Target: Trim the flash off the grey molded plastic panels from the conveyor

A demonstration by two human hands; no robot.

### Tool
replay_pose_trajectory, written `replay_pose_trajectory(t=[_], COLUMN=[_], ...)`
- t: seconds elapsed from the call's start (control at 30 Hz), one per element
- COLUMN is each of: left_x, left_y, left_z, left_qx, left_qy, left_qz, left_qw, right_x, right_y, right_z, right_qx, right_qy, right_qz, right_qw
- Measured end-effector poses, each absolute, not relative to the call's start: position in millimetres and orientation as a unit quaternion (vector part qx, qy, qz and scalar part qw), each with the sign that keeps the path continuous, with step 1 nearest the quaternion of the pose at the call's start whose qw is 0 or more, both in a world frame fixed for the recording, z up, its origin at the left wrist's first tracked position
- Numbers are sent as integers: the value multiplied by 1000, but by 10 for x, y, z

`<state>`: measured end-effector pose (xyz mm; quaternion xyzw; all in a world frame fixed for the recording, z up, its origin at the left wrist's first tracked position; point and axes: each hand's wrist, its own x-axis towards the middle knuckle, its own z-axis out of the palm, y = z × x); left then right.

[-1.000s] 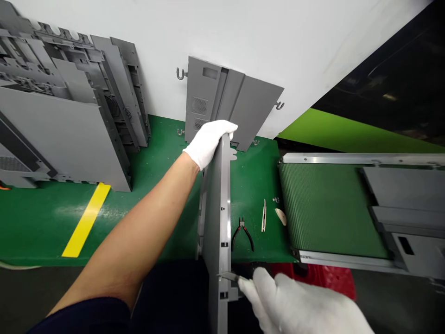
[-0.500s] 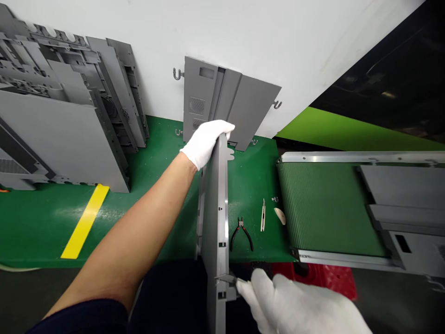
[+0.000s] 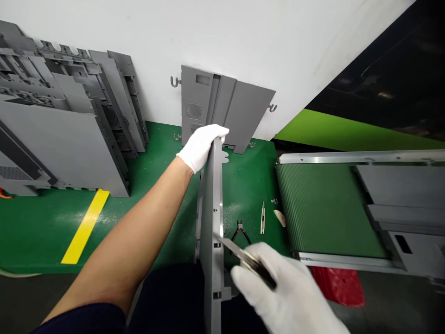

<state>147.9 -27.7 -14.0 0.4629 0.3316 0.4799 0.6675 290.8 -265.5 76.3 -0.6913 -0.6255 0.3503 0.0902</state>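
Note:
A grey plastic panel [image 3: 217, 195] stands on edge in front of me, its narrow side facing up. My left hand [image 3: 202, 144], in a white glove, is closed over the panel's far end. In my gloved right hand [image 3: 281, 287] is a utility knife [image 3: 255, 265]. Its blade reaches the panel's narrow edge beside a small square slot; whether it touches is unclear. Just right of the panel, black-handled cutting pliers [image 3: 240, 230] lie on the green table [image 3: 250, 181], partly hidden by the knife and my right hand.
Stacked grey panels [image 3: 62, 144] lean at the left, near yellow tape [image 3: 86, 227]. Another panel [image 3: 225, 102] leans on the white wall. A second knife [image 3: 263, 217] and a beige piece [image 3: 279, 218] lie before the conveyor [image 3: 327, 208], which carries a grey panel [image 3: 410, 199]. A red stool [image 3: 339, 285] stands below.
My right hand has moved the knife up along the panel's edge, away from me, from the lower slot to the one above. My left hand keeps its hold on the panel.

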Motion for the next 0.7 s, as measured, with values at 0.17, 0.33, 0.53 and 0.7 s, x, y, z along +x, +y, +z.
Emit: replay_pose_trajectory(t=[0.17, 0.33, 0.53, 0.7], left_x=[1496, 1497, 1509, 1473], left_y=[-290, -275, -283, -275], left_z=[-105, -99, -88, -78], left_qx=[469, 463, 469, 506], left_qy=[350, 351, 355, 363], left_qz=[470, 467, 471, 472], left_qw=[661, 666, 657, 624], right_x=[2685, 2703, 2859, 3048], right_y=[-2487, -2524, -2272, -1767], right_z=[577, 597, 535, 501], right_qx=[-709, -687, -674, -645], right_qy=[-504, -478, -503, -597], right_qz=[488, 545, 517, 378], right_qw=[75, 60, 160, 292])
